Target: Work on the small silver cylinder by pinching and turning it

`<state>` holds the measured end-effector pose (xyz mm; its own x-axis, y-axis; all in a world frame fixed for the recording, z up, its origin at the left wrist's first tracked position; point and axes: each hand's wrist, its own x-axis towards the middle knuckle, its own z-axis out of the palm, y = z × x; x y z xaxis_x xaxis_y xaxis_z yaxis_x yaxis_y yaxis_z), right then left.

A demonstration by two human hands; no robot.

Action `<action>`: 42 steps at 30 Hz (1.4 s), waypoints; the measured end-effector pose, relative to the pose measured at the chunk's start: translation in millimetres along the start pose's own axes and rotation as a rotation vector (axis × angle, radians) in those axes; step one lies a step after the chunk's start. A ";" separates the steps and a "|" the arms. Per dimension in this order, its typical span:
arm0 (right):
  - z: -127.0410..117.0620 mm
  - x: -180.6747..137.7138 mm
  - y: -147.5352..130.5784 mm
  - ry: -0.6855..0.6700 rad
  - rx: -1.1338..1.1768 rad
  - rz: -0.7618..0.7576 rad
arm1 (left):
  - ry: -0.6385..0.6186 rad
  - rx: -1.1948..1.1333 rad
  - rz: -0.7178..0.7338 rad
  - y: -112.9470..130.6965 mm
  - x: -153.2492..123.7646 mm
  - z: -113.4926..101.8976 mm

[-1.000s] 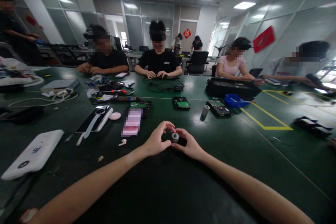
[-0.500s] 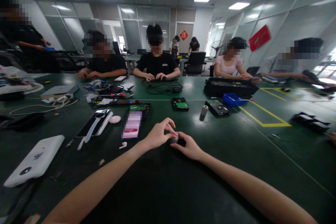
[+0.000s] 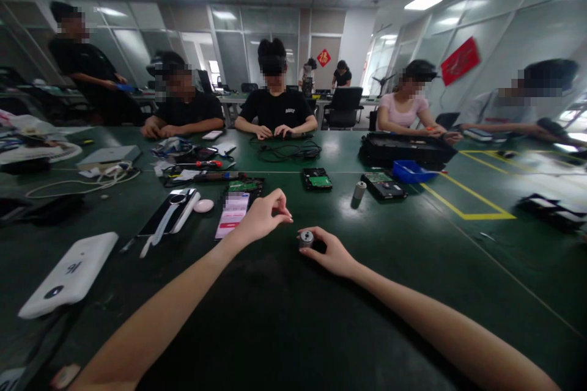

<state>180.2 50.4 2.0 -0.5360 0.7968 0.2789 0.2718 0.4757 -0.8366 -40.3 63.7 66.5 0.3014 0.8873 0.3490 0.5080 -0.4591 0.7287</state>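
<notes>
My right hand curls its thumb and fingers around the side of a small metal cylinder that looks like an electric motor. It stands upright on the dark green table, its round top face with a dark centre showing. Up and to the left of it, apart from it, my left hand is raised with thumb and fingertips pinched together. Whatever lies between those fingertips is too small to make out. A second, similar metal cylinder stands farther back to the right.
Hard drives and a blue tray lie beyond my hands. Leftward are a lit phone, a pink round case, a strapped device and a white power bank. Cables and tools lie farther back. Several people sit across the table.
My left hand has lifted off the top of the cylinder and moved left and away, still pinched. My right hand keeps its hold, and the cylinder's top is now uncovered.
</notes>
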 end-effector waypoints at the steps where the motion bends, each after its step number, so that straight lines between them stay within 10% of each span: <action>1: -0.2 -0.1 -0.2 -0.001 -0.002 0.001 | -0.104 -0.015 -0.030 -8.7 0.7 -6.4; 4: -1.1 -0.2 -1.1 -0.003 -0.008 0.001 | -0.309 -0.012 -0.113 -35.3 0.1 -15.7; 15: 2.1 0.9 7.1 -0.009 -0.019 -0.021 | -0.373 0.035 -0.172 -57.4 -0.6 -18.5; 27: 3.7 0.7 12.3 0.003 -0.042 -0.032 | -0.106 -0.060 0.159 24.6 -8.2 24.3; 42: 4.6 1.6 14.6 0.012 -0.069 -0.083 | -0.193 -0.009 0.192 21.9 -8.9 33.7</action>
<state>179.6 56.9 -12.0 -0.5493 0.7578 0.3520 0.2814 0.5644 -0.7760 -4.7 44.3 59.6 0.5401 0.7591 0.3634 0.4196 -0.6172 0.6656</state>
